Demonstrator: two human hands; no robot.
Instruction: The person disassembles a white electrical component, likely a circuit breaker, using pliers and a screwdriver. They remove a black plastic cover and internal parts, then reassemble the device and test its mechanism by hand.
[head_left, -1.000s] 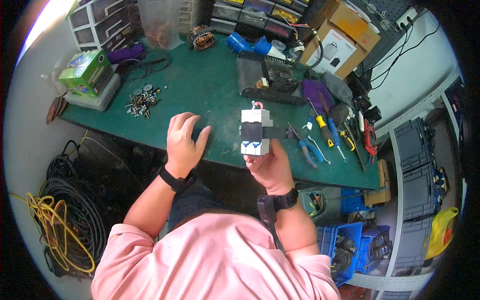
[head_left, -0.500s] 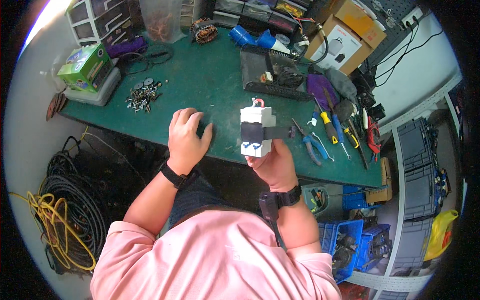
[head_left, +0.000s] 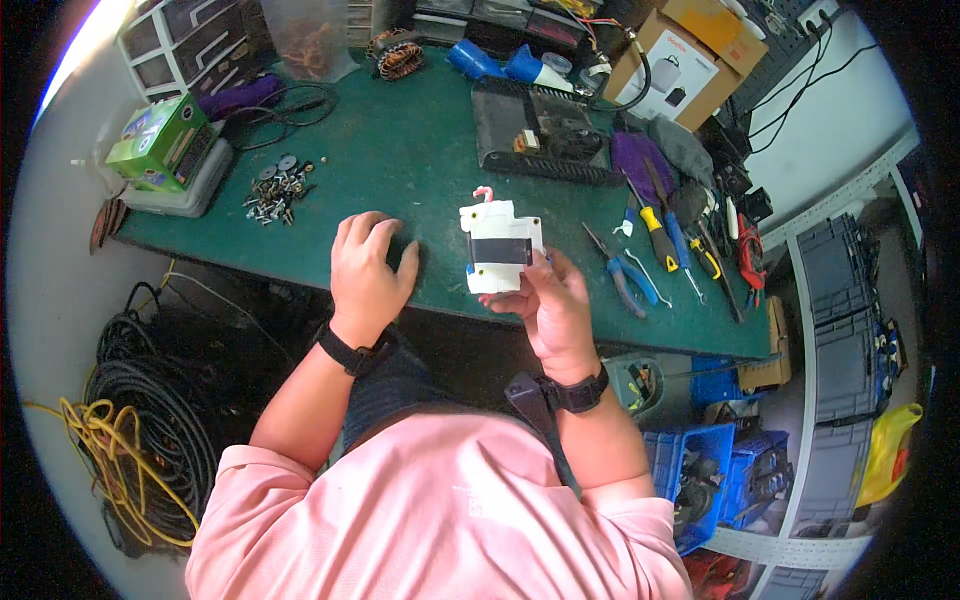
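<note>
A white circuit breaker (head_left: 490, 222) is in my right hand (head_left: 563, 305), gripped at its lower right between thumb and fingers, above the bench's front edge. Its broad side faces up, and a band of black tape (head_left: 500, 251) runs across the middle. A short pinkish-red wire (head_left: 484, 191) sticks out of its far end. My left hand (head_left: 370, 270) rests on the bench's front edge to the left of the breaker. It holds nothing, with the thumb apart and the fingers loosely bent.
Pliers (head_left: 628, 275) and screwdrivers (head_left: 658, 240) lie to the right on the green bench (head_left: 400, 165). A pile of screws and washers (head_left: 280, 190) is at the left. Farther back stand a black tray (head_left: 500, 125) and a cardboard box (head_left: 670, 70). Coiled cables (head_left: 150, 400) lie lower left.
My right hand has turned the breaker from its narrow front to its broad side. The tape end that stuck out to the right no longer shows. My left hand has stayed about the same.
</note>
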